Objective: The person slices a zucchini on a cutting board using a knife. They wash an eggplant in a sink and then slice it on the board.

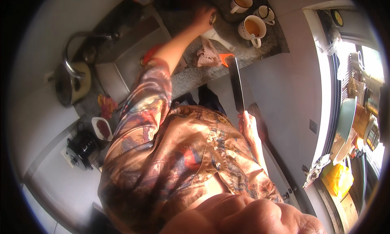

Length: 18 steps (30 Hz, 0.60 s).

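Observation:
My left hand [204, 20] reaches over the speckled stone counter, closed around a small roundish thing [212, 18], too blurred to name. Just below it lies a white-handled tool [219, 40]; whether the hand touches it is unclear. Beside that are a crumpled pinkish cloth [208, 54] and an orange plastic tool [226, 59] at the counter's front edge. Low in front of the cabinet, my right hand [249, 125] grips a long dark flat object [237, 84], apparently a kitchen knife. Its far end overlaps the orange tool in the view; contact cannot be told.
Three mugs with the nearest mug [253, 27] holding brownish liquid stand at the back right. Leftward are a steel sink [143, 48], a curved faucet [71, 61], a pot [73, 86], a white dish [102, 129] and a black electric cooker [83, 148]. Dishes fill the window recess, including a teal basin [347, 118].

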Tool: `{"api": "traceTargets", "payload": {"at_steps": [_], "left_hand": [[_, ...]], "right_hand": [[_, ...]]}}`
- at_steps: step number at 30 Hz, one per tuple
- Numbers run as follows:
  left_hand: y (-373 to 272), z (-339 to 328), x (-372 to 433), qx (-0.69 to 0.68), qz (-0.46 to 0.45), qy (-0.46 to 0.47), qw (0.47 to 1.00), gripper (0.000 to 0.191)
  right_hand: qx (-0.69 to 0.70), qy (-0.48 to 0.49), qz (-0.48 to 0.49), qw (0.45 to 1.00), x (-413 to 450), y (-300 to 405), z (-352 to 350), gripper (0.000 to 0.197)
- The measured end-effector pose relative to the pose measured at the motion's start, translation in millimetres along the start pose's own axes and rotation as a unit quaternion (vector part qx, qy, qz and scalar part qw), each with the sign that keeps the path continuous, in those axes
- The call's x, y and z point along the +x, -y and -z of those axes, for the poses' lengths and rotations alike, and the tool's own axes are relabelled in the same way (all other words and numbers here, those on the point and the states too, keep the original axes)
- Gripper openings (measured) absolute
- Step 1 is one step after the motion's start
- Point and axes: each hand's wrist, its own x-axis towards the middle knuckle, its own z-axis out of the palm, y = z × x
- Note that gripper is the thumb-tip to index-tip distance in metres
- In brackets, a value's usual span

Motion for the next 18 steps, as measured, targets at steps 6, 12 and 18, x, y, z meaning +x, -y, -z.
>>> {"api": "traceTargets", "payload": {"at_steps": [6,12,18], "left_hand": [[4.5,77.2,-106.7,-0.585,0.192,0.012,0.788,0.048],[33.3,128.5,-167.7,-0.827,0.26,-0.054,0.496,0.035],[134.1,186.3,-180.1,-0.587,0.368,-0.3,0.656,0.038]], "right_hand": [[0.026,0.052,0.014,0.998,27.0,12.4,-7.1,0.054],[-0.058,0.125,0.062,0.989,74.7,61.7,18.2,0.057],[-0.1,0.149,0.072,0.981,76.0,92.8,0.6,0.052]]}}
